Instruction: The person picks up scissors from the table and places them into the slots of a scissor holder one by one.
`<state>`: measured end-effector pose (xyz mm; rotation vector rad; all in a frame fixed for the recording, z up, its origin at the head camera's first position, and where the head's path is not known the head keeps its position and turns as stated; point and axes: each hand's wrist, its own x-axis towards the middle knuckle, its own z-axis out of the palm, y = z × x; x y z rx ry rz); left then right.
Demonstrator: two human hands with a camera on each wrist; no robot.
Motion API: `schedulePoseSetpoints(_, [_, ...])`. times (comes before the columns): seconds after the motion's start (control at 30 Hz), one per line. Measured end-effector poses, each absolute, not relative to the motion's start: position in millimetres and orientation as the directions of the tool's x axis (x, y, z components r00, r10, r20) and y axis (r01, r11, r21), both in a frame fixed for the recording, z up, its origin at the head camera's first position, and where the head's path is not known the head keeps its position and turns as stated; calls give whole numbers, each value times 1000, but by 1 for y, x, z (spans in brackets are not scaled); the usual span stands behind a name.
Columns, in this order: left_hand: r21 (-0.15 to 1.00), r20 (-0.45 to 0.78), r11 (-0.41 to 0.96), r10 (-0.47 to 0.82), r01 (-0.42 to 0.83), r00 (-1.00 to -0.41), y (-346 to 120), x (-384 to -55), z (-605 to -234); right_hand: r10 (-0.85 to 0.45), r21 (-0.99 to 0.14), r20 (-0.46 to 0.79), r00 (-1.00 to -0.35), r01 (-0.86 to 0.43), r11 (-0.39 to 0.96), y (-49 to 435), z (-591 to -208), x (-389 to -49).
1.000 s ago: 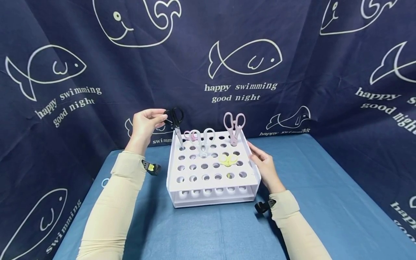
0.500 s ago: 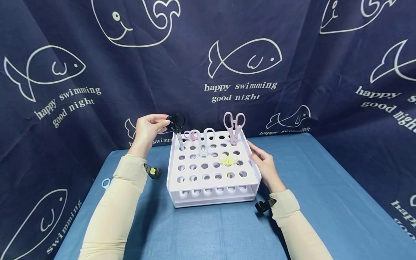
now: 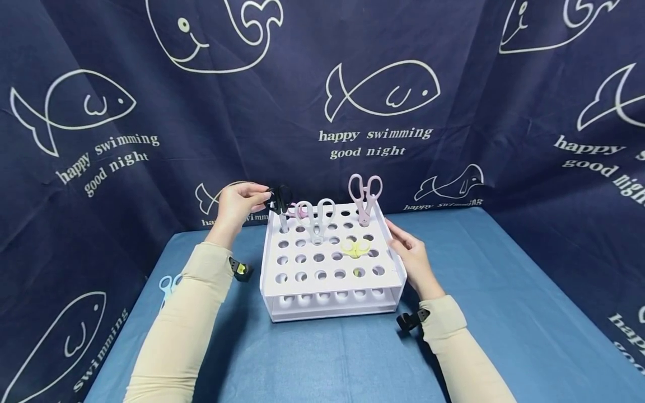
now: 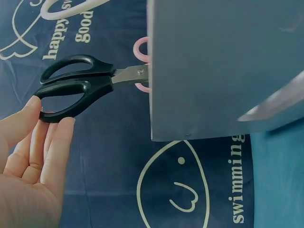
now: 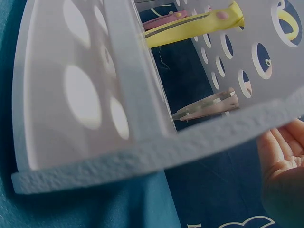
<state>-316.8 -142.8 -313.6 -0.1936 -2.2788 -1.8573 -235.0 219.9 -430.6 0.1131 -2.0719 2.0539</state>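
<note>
Pinches 1 handle loop of the black scissors (image 3: 280, 197) between thumb and fingertips of the left hand (image 3: 234, 208). Holds this pair nearly upright at the far left of the white rack (image 3: 309, 287), handles up, blades lowered into the left-column hole of the 2nd row from the far edge. Touches the outside of the rack's right wall with the right hand (image 3: 413, 260), fingers extended along it; cannot see all the fingertips.

Counts 4 more pairs in the rack. Finds the pink scissors (image 3: 300, 210) low at the far left, just beside the black pair and partly hidden. Locates the pale grey scissors (image 3: 316, 223) left of centre, handles standing high, and the mauve scissors (image 3: 364, 208) at the far right, likewise raised. Sees the yellow scissors (image 3: 355, 248) sunk low, right of centre.

Records light blue scissors (image 3: 168, 284) outside the rack, at left on the blue tablecloth (image 3: 322, 364), partly covered by the left sleeve (image 3: 171, 336). Notes a dark blue backdrop (image 3: 282, 112) at the far side, printed with fish outlines and "happy swimming good night".
</note>
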Motion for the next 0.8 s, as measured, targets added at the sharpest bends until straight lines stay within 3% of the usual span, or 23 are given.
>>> schedulePoseSetpoints(0.27, [911,243,347,-17,222,-970,-141,-314,-319,97,-976,219,-971,-219,11,220,-431,-235])
schedulePoseSetpoints(0.53, [777,325,570,2,268,-946,-137,-312,-320,96,-969,244,-965,-245,5,219,-430,-236])
schedulePoseSetpoints(0.8, [752,330,602,8,268,-944,-136,-310,-325,102,-974,225,-969,-225,16,219,-430,-235])
